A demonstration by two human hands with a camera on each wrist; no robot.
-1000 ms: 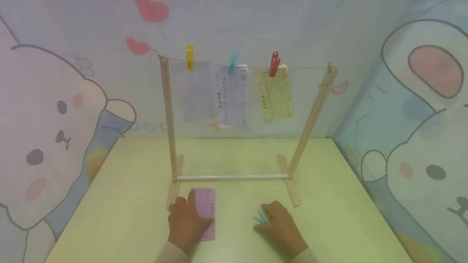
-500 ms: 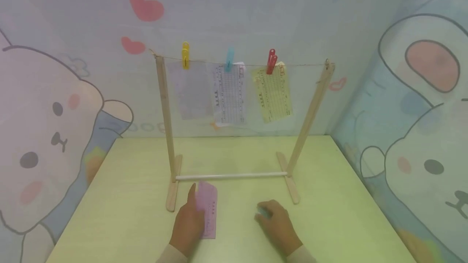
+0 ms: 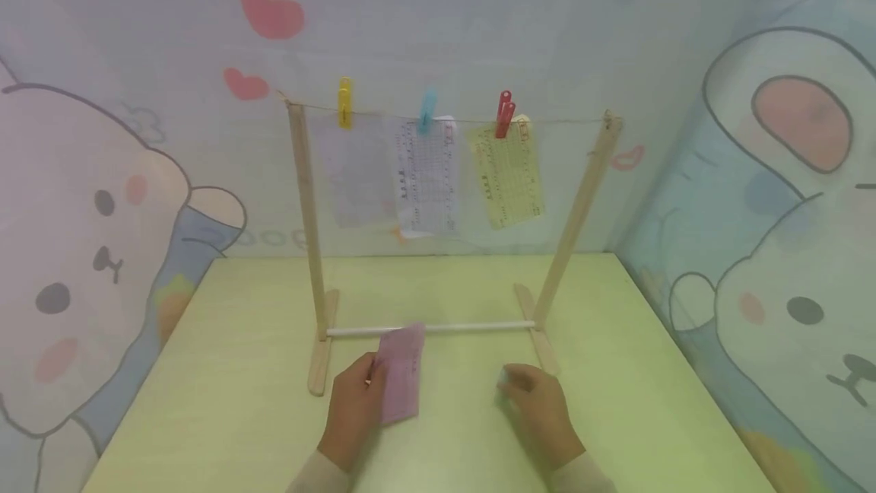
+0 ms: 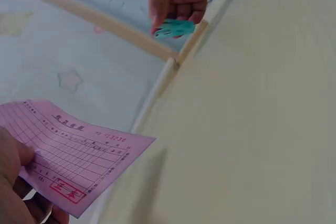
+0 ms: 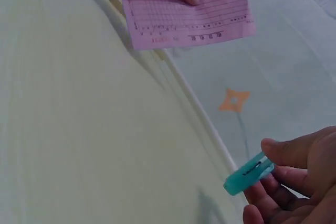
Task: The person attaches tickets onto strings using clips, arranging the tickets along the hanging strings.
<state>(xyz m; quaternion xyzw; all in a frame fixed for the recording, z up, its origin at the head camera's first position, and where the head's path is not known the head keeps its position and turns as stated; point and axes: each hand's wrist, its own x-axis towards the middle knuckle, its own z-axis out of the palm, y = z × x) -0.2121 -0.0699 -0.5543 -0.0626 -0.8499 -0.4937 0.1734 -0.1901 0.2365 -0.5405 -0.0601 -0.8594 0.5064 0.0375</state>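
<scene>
My left hand (image 3: 354, 409) pinches a pink printed form slip (image 3: 402, 375) by its left edge, raised off the table; the left wrist view shows its ruled lines and red stamp. In my right hand (image 3: 542, 409) a teal clothespin (image 5: 249, 174) is pinched between thumb and fingers, above the table. Behind both hands stands a wooden frame with a string. From it hang a plain pale sheet (image 3: 359, 181) under a yellow clothespin (image 3: 345, 103), a white printed form (image 3: 426, 181) under a blue clothespin (image 3: 427, 112) and a yellow printed form (image 3: 509, 181) under a red clothespin (image 3: 505, 114).
The frame has a left post (image 3: 307, 227), a right post (image 3: 576, 227) and a white crossbar (image 3: 472, 326) low between them. Its flat feet rest on the pale table (image 3: 239, 371). A cartoon-printed curtain (image 3: 438, 14) surrounds the table's back and sides.
The pink slip has gone from lying on the table to being lifted and tilted in my left hand. My right hand has shifted slightly right with the clothespin.
</scene>
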